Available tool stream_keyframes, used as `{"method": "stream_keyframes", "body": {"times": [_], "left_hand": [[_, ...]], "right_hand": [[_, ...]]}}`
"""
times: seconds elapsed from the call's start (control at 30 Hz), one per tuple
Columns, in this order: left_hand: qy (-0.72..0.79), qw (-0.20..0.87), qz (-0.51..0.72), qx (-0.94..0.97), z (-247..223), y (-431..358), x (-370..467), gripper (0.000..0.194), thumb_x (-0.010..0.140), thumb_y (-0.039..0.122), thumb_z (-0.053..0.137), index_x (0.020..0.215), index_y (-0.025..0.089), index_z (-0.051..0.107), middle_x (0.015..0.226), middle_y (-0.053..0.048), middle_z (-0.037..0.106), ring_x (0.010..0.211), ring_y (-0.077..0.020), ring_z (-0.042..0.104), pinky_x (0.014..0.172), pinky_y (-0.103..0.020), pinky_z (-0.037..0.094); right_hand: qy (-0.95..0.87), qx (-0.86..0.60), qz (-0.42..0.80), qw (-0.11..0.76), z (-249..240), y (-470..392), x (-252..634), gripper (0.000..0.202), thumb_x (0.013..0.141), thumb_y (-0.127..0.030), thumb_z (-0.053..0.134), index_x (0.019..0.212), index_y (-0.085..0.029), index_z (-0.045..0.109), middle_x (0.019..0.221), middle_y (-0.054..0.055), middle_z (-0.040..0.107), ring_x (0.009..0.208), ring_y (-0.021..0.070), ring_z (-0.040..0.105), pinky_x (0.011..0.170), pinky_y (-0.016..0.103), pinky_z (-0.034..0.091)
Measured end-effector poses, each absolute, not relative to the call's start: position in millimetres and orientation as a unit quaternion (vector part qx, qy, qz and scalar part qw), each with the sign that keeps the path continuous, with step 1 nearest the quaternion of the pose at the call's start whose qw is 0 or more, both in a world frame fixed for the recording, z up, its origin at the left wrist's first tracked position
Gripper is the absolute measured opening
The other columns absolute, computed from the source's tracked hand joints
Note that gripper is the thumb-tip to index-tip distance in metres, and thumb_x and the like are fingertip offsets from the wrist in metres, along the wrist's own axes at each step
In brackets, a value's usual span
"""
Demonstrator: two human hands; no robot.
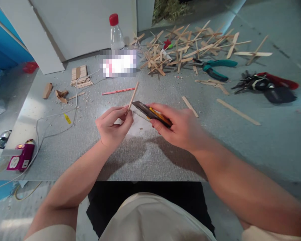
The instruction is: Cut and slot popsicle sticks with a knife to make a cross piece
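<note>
My left hand (115,124) pinches a thin wooden craft stick (133,96), which points up and away from me. In my right hand (179,124) is a utility knife (155,115) with a black body and a yellow ridged grip. Its blade end lies close beside the stick; whether it touches, I cannot tell. Below the hands a pale patch, perhaps paper or a ruler, is partly hidden. Farther off, a red-striped pencil (118,91) lies on the table. One loose craft stick (190,106) rests just beyond my right hand.
Many crossed craft sticks (180,47) cover the back. Teal-handled pliers (217,68), red-handled tools (268,85) and another stick (238,112) lie right. A red-capped bottle (116,33) stands behind. Left are a stick stack (80,76), a white cable (76,95) and a purple box (22,156).
</note>
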State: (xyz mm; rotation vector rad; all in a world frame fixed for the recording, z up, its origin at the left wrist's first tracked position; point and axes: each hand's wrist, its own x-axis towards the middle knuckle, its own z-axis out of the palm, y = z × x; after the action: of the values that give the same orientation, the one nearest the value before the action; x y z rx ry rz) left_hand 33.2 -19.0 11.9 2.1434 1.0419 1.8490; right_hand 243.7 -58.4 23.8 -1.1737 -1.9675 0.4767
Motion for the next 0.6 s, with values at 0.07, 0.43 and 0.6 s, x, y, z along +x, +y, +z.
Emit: {"method": "stream_keyframes", "body": {"times": [0.07,0.43,0.6], "left_hand": [[0.348,0.056,0.607,0.712,11.4,-18.8,32.6,0.006,0.084,0.015,0.075,0.082,0.020,0.074,0.081,-0.001,0.078,0.060,-0.0078,0.067,0.053,-0.018,0.054],[0.331,-0.039,0.577,0.745,4.4,-11.0,26.7,0.006,0.091,0.017,0.072,0.089,0.020,0.077,0.082,-0.002,0.079,0.062,-0.0087,0.071,0.056,-0.017,0.058],[0.313,-0.075,0.554,0.767,3.5,-9.1,23.9,0.007,0.092,0.016,0.071,0.093,0.020,0.077,0.083,-0.003,0.080,0.066,-0.0097,0.073,0.059,-0.018,0.058]], "right_hand": [[-0.772,-0.468,0.187,0.386,24.3,-58.9,243.1,0.038,0.097,-0.031,0.060,0.135,-0.028,0.064,0.095,0.003,0.079,0.071,0.0184,0.072,0.069,0.030,0.053],[-0.763,-0.482,0.224,0.367,26.5,-60.0,238.5,0.042,0.098,-0.031,0.058,0.138,-0.025,0.066,0.074,0.001,0.075,0.060,0.0157,0.066,0.063,0.028,0.048],[-0.740,-0.472,0.312,0.363,27.3,-58.9,241.3,0.044,0.099,-0.033,0.057,0.141,-0.022,0.065,0.063,-0.004,0.066,0.051,0.0119,0.057,0.056,0.025,0.044]]}}
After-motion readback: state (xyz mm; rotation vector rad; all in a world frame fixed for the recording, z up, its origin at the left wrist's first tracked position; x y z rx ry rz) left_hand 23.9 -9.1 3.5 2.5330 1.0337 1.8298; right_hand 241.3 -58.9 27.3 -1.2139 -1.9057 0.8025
